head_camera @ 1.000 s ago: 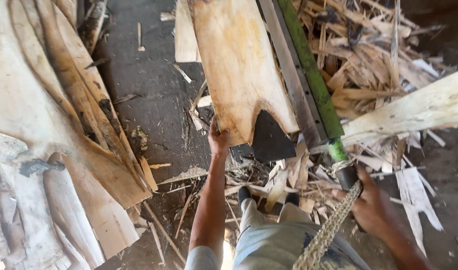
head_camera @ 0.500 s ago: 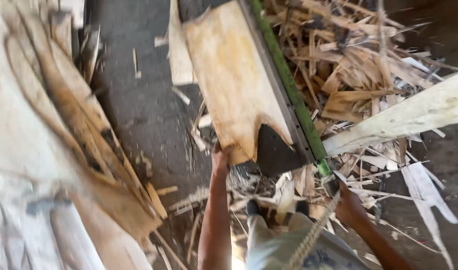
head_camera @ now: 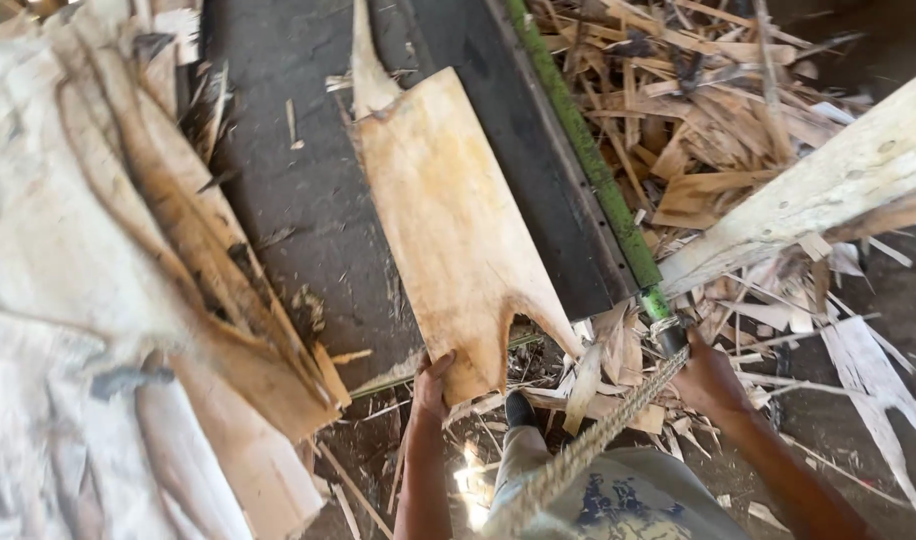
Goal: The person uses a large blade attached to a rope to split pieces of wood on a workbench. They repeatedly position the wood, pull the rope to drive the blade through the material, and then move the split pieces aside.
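**Veneer sheet held at its near edge**

A pale sheet of wood veneer (head_camera: 448,220) lies on a dark belt (head_camera: 308,200), running away from the person, with a ragged notch torn in its near end. The left hand (head_camera: 430,385) grips that near edge, fingers (head_camera: 440,368) closed on the sheet's corner. Along the belt's right side runs a green bar (head_camera: 578,150). The right hand (head_camera: 710,378) sits at the near end of that bar, just beside a thick twisted rope (head_camera: 588,445) that slants down toward the person's lap; whether its fingers are closed on anything cannot be told. A dark shoe (head_camera: 521,410) stands among wood scraps (head_camera: 718,120) heaped to the right. A pale plank (head_camera: 828,190) slants across that heap. Stacked veneer sheets (head_camera: 128,250) lie well apart on the left.
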